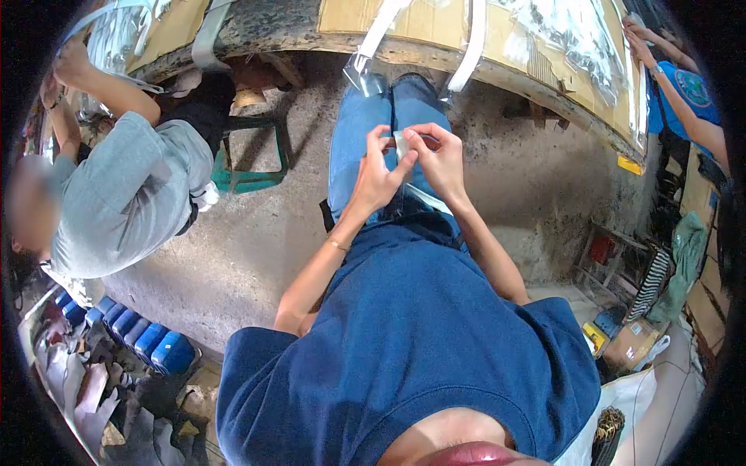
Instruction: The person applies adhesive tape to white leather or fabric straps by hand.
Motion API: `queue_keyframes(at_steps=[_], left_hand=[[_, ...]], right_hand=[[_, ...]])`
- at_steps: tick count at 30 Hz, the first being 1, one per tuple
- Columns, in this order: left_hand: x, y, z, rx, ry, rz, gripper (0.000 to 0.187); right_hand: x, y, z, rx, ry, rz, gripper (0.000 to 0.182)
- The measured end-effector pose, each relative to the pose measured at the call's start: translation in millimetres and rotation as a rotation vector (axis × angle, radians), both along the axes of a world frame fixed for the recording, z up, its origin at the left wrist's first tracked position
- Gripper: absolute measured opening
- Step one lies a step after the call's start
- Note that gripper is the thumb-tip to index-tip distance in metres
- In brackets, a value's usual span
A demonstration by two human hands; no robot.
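Both hands meet above my lap around a small whitish-grey piece (402,146), flat and narrow, whose kind I cannot make out. My left hand (379,175) pinches it from the left with thumb and fingers. From the other side, my right hand (440,161) grips its upper end between thumb and forefinger. A pale strip (427,199) lies across my lap just below the hands. Beyond my knees, a white strap (382,29) with a shiny dark end hangs over the table edge. A second white strap (472,50) hangs to its right.
The cardboard-topped workbench (423,54) spans the far side, carrying clear plastic-wrapped items (571,39). A person in grey (132,186) sits at left near a green stool (247,180). Another person in blue (691,101) works at right. Blue jugs (172,353) stand behind left.
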State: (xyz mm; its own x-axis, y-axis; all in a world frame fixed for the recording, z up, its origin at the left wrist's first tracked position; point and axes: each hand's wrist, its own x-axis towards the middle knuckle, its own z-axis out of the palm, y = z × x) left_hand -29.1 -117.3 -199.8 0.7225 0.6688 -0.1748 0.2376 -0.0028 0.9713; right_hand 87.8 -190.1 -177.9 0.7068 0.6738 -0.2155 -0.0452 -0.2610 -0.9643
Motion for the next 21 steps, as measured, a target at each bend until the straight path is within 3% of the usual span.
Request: queue_keyframes(at_steps=[2, 4, 5, 7, 9, 11, 13, 15, 16, 21], left_hand=[[9, 0, -15, -0.283, -0.229, -0.019, 0.068], [11, 3, -22, -0.402, -0.235, -0.097, 0.063], [10, 3, -22, -0.518, -0.241, -0.171, 0.059], [10, 3, -17, -0.402, -0.148, -0.195, 0.055], [9, 6, -4, -0.200, 0.022, -0.255, 0.046], [11, 12, 9, -0.126, 0.081, -0.224, 0.041], [10, 19, 19, -0.053, 0.144, -0.191, 0.037], [15, 34, 22, 0.058, 0.316, -0.253, 0.040], [17, 42, -1, 0.246, 0.310, -0.256, 0.035], [50, 90, -15, 0.362, 0.437, -0.399, 0.026]], right_hand=[[6, 1, -9, 0.053, 0.087, -0.002, 0.019], [12, -3, 0, 0.026, 0.380, 0.005, 0.024], [14, -4, 0, 0.025, 0.380, 0.002, 0.024], [20, -3, -3, -0.065, 0.088, 0.053, 0.024], [19, -6, -4, -0.106, 0.059, 0.013, 0.022], [25, -7, -14, -0.024, -0.399, 0.010, 0.021], [25, -7, -26, -0.026, -0.275, 0.000, 0.019], [30, -3, -45, 0.137, 0.105, 0.027, 0.018], [34, 0, -51, 0.183, 0.175, 0.046, 0.016], [57, 33, -92, 0.227, 0.444, 0.010, 0.017]])
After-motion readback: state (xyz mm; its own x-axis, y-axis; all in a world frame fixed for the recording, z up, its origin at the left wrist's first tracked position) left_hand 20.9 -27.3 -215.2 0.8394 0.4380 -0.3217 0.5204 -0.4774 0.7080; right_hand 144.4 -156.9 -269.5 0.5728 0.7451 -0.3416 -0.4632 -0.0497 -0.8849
